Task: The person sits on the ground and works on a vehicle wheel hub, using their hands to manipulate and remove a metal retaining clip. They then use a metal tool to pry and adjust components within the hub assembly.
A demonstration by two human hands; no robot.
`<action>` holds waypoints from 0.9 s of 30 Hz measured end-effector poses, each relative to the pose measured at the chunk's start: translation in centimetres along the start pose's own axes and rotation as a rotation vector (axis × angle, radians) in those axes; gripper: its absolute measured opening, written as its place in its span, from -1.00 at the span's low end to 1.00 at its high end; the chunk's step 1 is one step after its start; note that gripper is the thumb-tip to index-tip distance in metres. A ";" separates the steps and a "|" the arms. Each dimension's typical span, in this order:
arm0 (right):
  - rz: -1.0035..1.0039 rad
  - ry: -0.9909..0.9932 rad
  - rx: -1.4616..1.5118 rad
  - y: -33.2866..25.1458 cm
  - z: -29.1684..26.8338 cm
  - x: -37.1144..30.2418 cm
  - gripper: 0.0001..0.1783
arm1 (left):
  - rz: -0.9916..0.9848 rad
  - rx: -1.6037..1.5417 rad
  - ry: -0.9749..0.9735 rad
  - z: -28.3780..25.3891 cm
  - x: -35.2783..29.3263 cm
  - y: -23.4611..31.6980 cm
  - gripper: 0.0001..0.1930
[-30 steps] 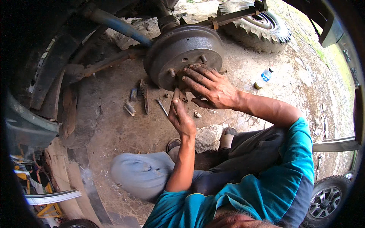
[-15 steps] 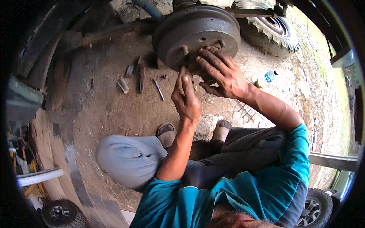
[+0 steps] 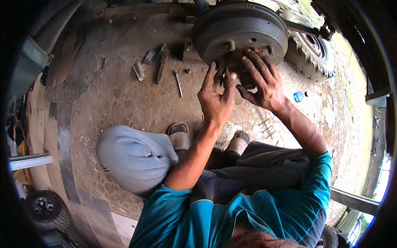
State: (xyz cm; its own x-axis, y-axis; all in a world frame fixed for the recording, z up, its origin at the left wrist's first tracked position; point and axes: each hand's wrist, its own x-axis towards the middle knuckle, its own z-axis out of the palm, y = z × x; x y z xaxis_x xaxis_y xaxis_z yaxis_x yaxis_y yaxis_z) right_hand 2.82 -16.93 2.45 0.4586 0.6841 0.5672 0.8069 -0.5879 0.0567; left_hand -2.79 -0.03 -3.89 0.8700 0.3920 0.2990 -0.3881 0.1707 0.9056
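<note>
Facing the person, the brake drum (image 3: pixel 237 31) was positioned directly ahead of both hands, with its lower edge close to the fingers. Pale lettering appeared on the blue label of the bottle (image 3: pixel 299 96), located on the ground to the right of the right hand (image 3: pixel 268 87); faint marks on the drum's upper rim were too small to read.

A knobbly tyre (image 3: pixel 310 62) occupied the area ahead and to the right of the right hand, partly behind the drum. To the left of the left hand (image 3: pixel 218 97) lay a slim metal rod (image 3: pixel 178 84), a small round piece (image 3: pixel 187 71) near its upper end. Farther left lay a flat bar (image 3: pixel 161 66) and a short pale-sided piece (image 3: pixel 139 71). The right hand obstructed the view of part of the hub (image 3: pixel 242 66).

The drum's flat face and studs (image 3: pixel 231 45) pointed back toward the hands; its central axis ran away from the person (the drum was wider across than deep).

The right hand was extended, fingers against the hub area and thumb apart. The left hand was narrowed, thumb near fingers; whether it gripped anything could not be determined.
</note>
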 end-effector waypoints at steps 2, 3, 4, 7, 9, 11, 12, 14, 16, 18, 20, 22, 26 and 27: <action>-0.005 -0.005 0.003 0.2 0.1 -0.1 -0.04 | -0.092 -0.150 0.051 0.5 0.0 0.1 -0.32; -0.009 -0.006 0.004 0.1 0.1 0.0 -0.04 | -0.101 -0.161 0.055 0.4 0.0 -0.1 -0.33; -0.011 -0.007 0.005 0.1 0.1 0.0 -0.05 | -0.110 -0.172 0.058 0.3 0.2 -0.3 -0.34; -0.005 -0.005 -0.004 -0.1 0.1 0.1 -0.03 | -0.147 -0.183 0.096 0.0 0.2 -0.3 -0.40; 0.001 -0.009 -0.013 0.0 0.2 0.1 -0.03 | -0.142 -0.158 0.131 -0.2 0.4 0.0 -0.45; 0.001 -0.019 -0.025 0.0 0.2 0.0 -0.05 | -0.103 -0.109 0.167 -0.3 1.1 0.5 -0.51; -0.003 -0.031 -0.037 0.0 0.1 0.1 -0.05 | -0.091 -0.058 0.168 -0.4 1.2 0.1 -0.53; 0.002 -0.006 -0.039 -0.2 0.2 0.3 -0.03 | -0.069 0.040 0.169 0.0 1.2 -0.6 -0.55; -0.003 0.015 -0.043 -0.2 0.1 0.4 -0.02 | -0.052 0.096 0.139 0.1 1.1 -0.7 -0.57; -0.026 0.021 -0.056 -0.1 0.2 0.5 -0.03 | -0.072 0.101 0.133 0.6 1.0 -1.0 -0.58; -0.034 0.025 -0.054 0.0 0.3 0.6 -0.03 | -0.062 0.128 0.109 0.5 0.7 -0.4 -0.58; -0.026 0.025 -0.037 0.0 0.5 0.6 -0.04 | -0.007 0.212 0.100 0.7 -0.1 -0.1 -0.57; -0.037 0.031 -0.063 0.0 0.5 0.6 -0.04 | -0.108 0.112 0.121 1.0 -0.8 -1.4 -0.57; -0.034 0.032 -0.074 0.1 0.5 0.4 -0.04 | -0.090 0.103 0.119 1.1 -0.4 -1.2 -0.58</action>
State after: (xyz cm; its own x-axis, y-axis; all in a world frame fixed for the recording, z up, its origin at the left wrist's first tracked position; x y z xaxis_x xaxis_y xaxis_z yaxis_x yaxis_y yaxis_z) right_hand 3.29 -16.51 2.30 0.4180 0.6908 0.5900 0.7916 -0.5956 0.1365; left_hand -2.29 -1.39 -4.78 0.8556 0.4841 0.1832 -0.2717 0.1188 0.9550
